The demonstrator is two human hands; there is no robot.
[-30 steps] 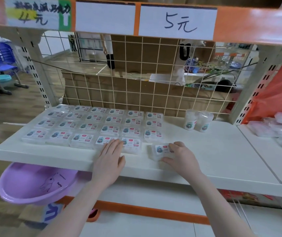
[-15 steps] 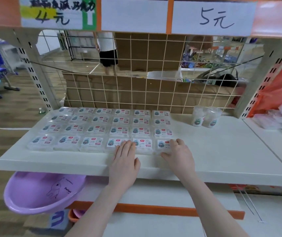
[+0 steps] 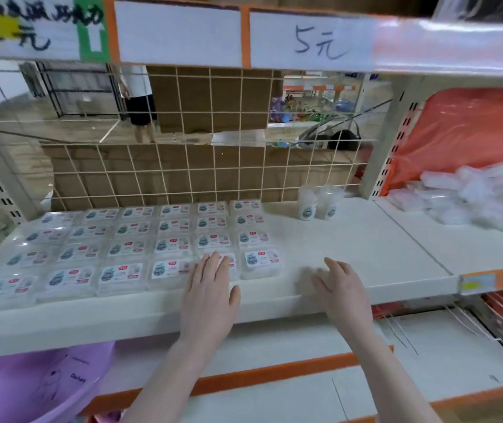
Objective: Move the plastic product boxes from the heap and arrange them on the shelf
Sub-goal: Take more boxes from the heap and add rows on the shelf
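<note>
Several clear plastic product boxes [image 3: 140, 239] with printed labels lie flat in neat rows on the left half of the white shelf [image 3: 351, 248]. The newest box [image 3: 261, 262] ends the front row at the right. My left hand [image 3: 210, 288] lies flat at the shelf's front, its fingertips resting on the front-row box next to that one. My right hand [image 3: 340, 288] hovers with spread fingers over bare shelf to the right of the rows and holds nothing. The heap of clear boxes [image 3: 470, 196] lies on the neighbouring shelf at the far right.
Two small clear cups [image 3: 317, 203] stand at the back of the shelf by a wire grid panel [image 3: 183, 166]. An orange bag [image 3: 473, 132] hangs behind the heap. A purple basin [image 3: 30, 389] sits below left. Price signs run overhead.
My right hand has let go of the last box, now set at the front row's right end, and has drawn away to the right. My left hand stays at the front row.
</note>
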